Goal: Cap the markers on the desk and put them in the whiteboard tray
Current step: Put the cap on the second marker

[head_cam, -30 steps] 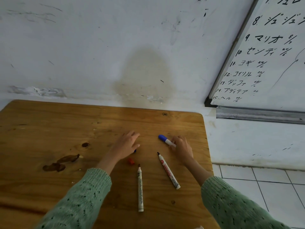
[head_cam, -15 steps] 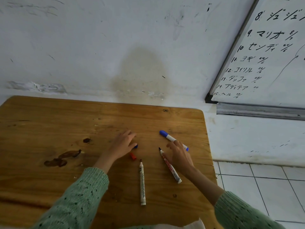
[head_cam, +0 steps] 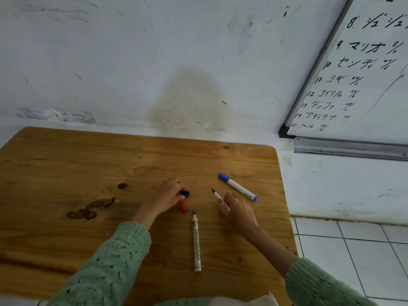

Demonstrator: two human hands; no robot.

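Note:
Three markers lie on the wooden desk point(head_cam: 66, 168). A blue-capped marker point(head_cam: 237, 186) rests alone at the far right. My right hand point(head_cam: 238, 212) is closed around an uncapped marker point(head_cam: 217, 197), its dark tip pointing away from me. A second uncapped marker point(head_cam: 196, 241) lies lengthwise in the middle. My left hand point(head_cam: 165, 197) pinches a loose blue cap point(head_cam: 185, 193) with its fingertips. A red cap point(head_cam: 183, 206) lies just below that hand. The whiteboard tray point(head_cam: 351, 149) is a grey metal ledge at the right.
The whiteboard point(head_cam: 364, 69) with black writing hangs on the white wall at the right. Dark stains point(head_cam: 90, 209) mark the desk's left half. White tiled floor point(head_cam: 353, 250) shows beyond the desk's right edge.
My right hand let go of the blue-capped marker and moved toward me onto the uncapped marker, gripping it. My left hand stayed over the caps and now pinches the blue one.

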